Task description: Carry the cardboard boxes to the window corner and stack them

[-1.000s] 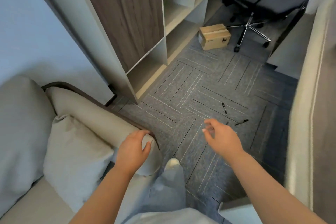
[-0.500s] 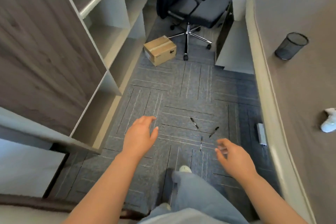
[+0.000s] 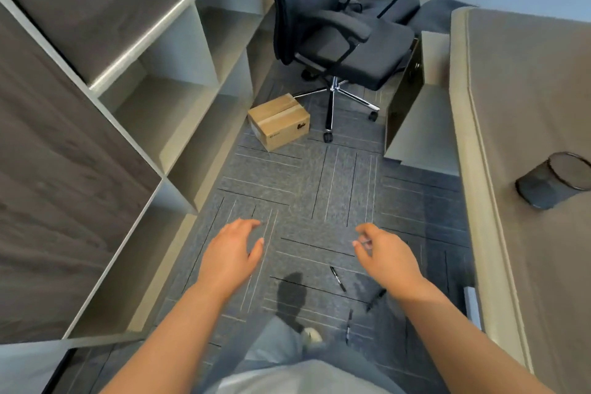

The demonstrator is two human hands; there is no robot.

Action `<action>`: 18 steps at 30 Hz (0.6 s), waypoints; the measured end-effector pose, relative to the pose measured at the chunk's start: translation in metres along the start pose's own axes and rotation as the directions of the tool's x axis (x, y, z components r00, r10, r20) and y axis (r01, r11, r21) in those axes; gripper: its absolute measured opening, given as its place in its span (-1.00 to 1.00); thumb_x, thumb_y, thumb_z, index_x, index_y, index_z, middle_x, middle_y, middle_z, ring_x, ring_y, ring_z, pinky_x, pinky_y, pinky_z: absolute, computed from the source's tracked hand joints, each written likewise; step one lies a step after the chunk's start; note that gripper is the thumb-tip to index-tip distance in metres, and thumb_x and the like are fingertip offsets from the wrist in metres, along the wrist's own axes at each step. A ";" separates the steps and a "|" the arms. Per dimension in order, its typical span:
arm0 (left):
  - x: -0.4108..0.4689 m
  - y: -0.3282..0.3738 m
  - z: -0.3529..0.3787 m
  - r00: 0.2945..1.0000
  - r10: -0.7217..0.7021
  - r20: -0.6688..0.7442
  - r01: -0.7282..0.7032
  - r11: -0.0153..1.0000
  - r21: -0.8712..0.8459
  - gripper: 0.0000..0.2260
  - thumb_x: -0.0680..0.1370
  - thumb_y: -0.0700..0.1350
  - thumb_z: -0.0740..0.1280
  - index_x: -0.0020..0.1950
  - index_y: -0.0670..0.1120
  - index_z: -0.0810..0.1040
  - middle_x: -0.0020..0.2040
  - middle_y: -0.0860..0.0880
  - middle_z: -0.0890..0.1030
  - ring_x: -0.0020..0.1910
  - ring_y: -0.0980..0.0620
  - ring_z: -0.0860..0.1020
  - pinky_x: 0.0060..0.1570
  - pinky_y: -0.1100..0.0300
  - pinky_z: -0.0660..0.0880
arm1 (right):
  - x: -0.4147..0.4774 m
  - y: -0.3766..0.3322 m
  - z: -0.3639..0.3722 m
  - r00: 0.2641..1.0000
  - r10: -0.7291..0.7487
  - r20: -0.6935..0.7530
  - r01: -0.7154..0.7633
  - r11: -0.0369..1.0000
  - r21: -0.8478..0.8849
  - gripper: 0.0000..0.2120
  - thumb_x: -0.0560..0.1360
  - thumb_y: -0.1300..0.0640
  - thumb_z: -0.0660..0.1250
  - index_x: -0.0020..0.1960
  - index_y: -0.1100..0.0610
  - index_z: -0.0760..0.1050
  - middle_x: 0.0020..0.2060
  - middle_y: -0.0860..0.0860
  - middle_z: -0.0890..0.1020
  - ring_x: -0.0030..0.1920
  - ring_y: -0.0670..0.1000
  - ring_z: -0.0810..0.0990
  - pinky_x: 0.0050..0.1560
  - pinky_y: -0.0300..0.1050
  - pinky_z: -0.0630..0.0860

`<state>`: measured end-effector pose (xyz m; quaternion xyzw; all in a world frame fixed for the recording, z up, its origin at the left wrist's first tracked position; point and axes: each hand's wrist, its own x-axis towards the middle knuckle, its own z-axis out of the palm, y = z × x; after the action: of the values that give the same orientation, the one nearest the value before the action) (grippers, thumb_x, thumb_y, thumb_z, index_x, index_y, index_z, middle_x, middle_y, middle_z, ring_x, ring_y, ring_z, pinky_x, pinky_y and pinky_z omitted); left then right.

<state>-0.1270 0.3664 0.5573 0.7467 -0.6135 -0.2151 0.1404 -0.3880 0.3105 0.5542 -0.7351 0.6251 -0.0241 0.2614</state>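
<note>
Grey carpet [image 3: 319, 189] underfoot, a narrow aisle ahead. Left hand [image 3: 228, 257] is out in front, fingers loose and spread, holding nothing and touching nothing. Right hand [image 3: 388, 261] is level with it, fingers slightly curled and blurred at the tips. It looks empty too, as far as I can tell. Both palms face down over the floor.

And there's the box [image 3: 278, 121]: taped shut, flat on the carpet, well ahead of both hands and untouched.

Pens [image 3: 338, 278] lie scattered well on my side of the box, under my right wrist. Shelves [image 3: 179, 99] run along the box's left, and it sits close against their base. The chair [image 3: 339, 41] is right behind the box, one wheeled leg just beside it. The desk [image 3: 524, 137] stands well off to the box's right, with a dark mesh cup [image 3: 556, 181] on top.

Progress? By my reckoning, barely started. Nothing is lifted and no stack is anywhere in view. I can't see the window corner, and only this one box shows. So it's all left to do: close the gap, get both hands around the box, carry it over, then stack.
</note>
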 end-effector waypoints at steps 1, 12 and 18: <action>0.010 -0.004 -0.001 1.000 -0.026 0.004 0.026 1.000 0.000 -0.67 0.56 -0.02 0.23 0.31 -0.05 0.44 0.24 0.00 0.51 0.25 0.00 0.45 0.22 0.10 0.39 | 0.020 -0.007 -0.006 1.000 -0.021 0.001 0.021 1.000 0.001 -0.68 0.57 0.02 0.19 0.29 0.07 0.40 0.06 -0.03 0.61 0.07 0.01 0.58 -0.05 -0.10 0.47; 0.204 -0.044 -0.035 0.995 -0.094 0.017 0.094 0.995 0.013 -0.66 0.57 -0.01 0.23 0.32 -0.06 0.42 0.27 -0.02 0.50 0.27 -0.02 0.43 0.19 0.11 0.37 | 0.239 -0.080 -0.043 0.992 -0.114 -0.050 0.114 0.993 -0.005 -0.68 0.56 0.05 0.19 0.29 0.10 0.40 0.06 0.01 0.62 0.04 0.09 0.58 -0.04 -0.05 0.52; 0.353 -0.040 -0.078 0.999 0.018 0.049 -0.019 0.999 0.033 -0.67 0.57 0.00 0.21 0.33 0.00 0.40 0.28 0.03 0.48 0.29 0.02 0.40 0.19 0.12 0.37 | 0.335 -0.092 -0.064 0.997 0.024 -0.075 -0.021 0.999 0.042 -0.71 0.55 0.03 0.20 0.25 0.08 0.43 0.05 -0.03 0.63 0.02 0.02 0.61 -0.06 -0.07 0.55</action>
<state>0.0000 0.0261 0.5540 0.7378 -0.6271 -0.2218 0.1148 -0.2554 -0.0166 0.5497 -0.7210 0.6421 -0.0619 0.2530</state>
